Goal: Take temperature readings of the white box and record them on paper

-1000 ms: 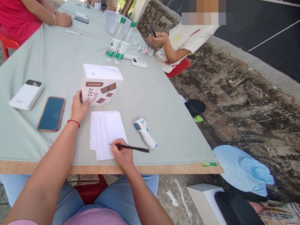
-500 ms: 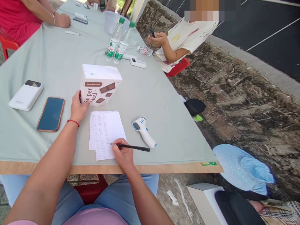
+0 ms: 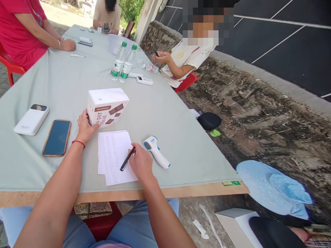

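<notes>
My left hand (image 3: pixel 87 126) grips the lower left corner of a white NutriMotion box (image 3: pixel 107 106) that stands on the table, thumb on its printed front. In my right hand (image 3: pixel 141 159) is a black pen (image 3: pixel 127 159), slanting down to the left over the written sheets of paper (image 3: pixel 116 165). Rows of small handwriting cover the left part of the sheets. Just right of that hand lies a white and blue infrared thermometer (image 3: pixel 157 151). Left of my left hand are a phone (image 3: pixel 57 137) in a brown case and a white power bank (image 3: pixel 32 119).
Two water bottles (image 3: pixel 126 65) with green caps stand beyond the box, near a white device (image 3: pixel 144 80) and a plastic basin (image 3: pixel 116 44). Other people sit around the table (image 3: pixel 165 120). A blue hat (image 3: pixel 271 189) hangs off the right corner.
My right hand has turned the pen, which now points down-left instead of lying flat to the right, and has moved up slightly. The camera has tilted up. My left hand stays on the box.
</notes>
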`<state>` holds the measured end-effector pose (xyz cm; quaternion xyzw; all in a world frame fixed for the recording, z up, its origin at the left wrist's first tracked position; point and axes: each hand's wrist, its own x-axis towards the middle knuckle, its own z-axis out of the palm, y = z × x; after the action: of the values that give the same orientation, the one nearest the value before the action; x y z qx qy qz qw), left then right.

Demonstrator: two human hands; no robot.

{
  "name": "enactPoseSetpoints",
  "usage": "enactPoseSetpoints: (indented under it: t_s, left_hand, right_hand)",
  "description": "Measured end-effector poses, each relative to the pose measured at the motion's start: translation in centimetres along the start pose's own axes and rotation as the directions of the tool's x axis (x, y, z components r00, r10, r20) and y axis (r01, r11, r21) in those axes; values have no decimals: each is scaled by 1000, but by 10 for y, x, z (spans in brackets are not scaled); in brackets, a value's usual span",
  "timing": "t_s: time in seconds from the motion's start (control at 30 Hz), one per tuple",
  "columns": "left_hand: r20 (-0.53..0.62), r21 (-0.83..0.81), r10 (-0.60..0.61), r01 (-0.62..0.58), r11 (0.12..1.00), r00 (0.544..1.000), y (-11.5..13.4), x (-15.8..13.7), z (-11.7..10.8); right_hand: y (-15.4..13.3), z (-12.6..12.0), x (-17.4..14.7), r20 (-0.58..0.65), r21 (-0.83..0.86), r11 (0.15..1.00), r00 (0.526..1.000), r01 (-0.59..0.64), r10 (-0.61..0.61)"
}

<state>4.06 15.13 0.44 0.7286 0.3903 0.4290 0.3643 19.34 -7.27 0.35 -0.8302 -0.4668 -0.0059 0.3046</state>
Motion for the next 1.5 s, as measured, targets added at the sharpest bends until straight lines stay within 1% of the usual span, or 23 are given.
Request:
enactPoseSetpoints:
  t_s: [0.1,0.2,0.27,0.33,0.4,0.43,0.5,0.53,0.6,0.67,0.73,0.77,0.8,0.87,0.9,0.93,0.97,1.07,1.13,1.2,1.3,1.4,1.5]
  left_hand:
    - [0,55,-41,41,998,999,5,-3,-2]
    - [-1,-8,-76,76,997,997,11,-7,-1]
    - [10,-93,-98,98,991,995,16,-9,-1]
    - [3,-183,-126,125,975,992,22,-11,-2]
    - [-23,-273,-167,155,950,986,27,-13,-3]
    - [-32,-324,-192,171,930,981,29,-13,-4]
    - [-23,-432,-242,208,878,970,34,-14,-4]
    - [-5,-481,-263,228,846,965,36,-15,-4]
    - [42,-555,-297,269,787,954,40,-16,-2]
    - [91,-605,-323,310,733,942,44,-17,1]
    - [142,-643,-339,347,683,930,48,-20,4]
    - [167,-657,-341,363,661,925,50,-21,5]
    - [189,-668,-339,374,644,922,53,-22,6]
    - [223,-677,-319,382,629,921,57,-25,9]
    - [236,-678,-304,380,629,923,59,-27,10]
    - [246,-677,-287,376,633,926,61,-28,11]
    - [254,-671,-268,369,643,929,63,-30,12]
    - [265,-635,-217,339,694,940,67,-33,15]
    - [272,-608,-192,323,726,943,69,-35,18]
    - [279,-594,-172,310,742,945,69,-37,20]
    - [302,-590,-139,299,750,943,69,-40,22]
    - [331,-601,-111,300,741,937,68,-42,22]
    - [330,-605,-103,294,740,939,68,-42,22]
  right_hand:
    - [-3,5,5,106,-62,998,994,8,-1]
    - [-1,8,0,154,-36,999,988,10,-4]
    - [8,5,-4,97,6,1000,995,6,-6]
    - [22,-2,-3,-39,-2,1000,999,-11,11]
    - [39,-12,1,-157,-89,990,983,-107,92]
    - [48,-18,4,-171,-146,972,972,-187,161]
    - [64,-27,11,-93,-236,919,949,-315,301]
    - [71,-30,13,-25,-261,903,938,-341,347]
    - [79,-34,17,92,-257,905,923,-340,373]
    - [80,-35,19,133,-178,920,918,-349,374]
    - [71,-37,18,111,29,919,914,-394,389]
    - [62,-39,16,90,185,896,915,-404,394]
    - [51,-42,14,66,362,848,918,-387,391]
    - [22,-50,9,24,681,680,937,-270,348]
    - [7,-55,6,21,793,576,954,-198,299]
    - [-9,-60,4,38,855,494,970,-156,241]
    - [-24,-64,2,53,886,444,981,-133,189]
    - [-58,-69,3,96,924,364,992,-120,83]
    - [-70,-68,6,129,936,319,989,-145,73]
    - [-75,-64,10,155,940,288,982,-180,108]
    - [-75,-59,12,161,933,295,972,-206,171]
    - [-72,-56,10,154,916,343,972,-208,177]
    - [-70,-54,8,141,900,386,974,-201,178]
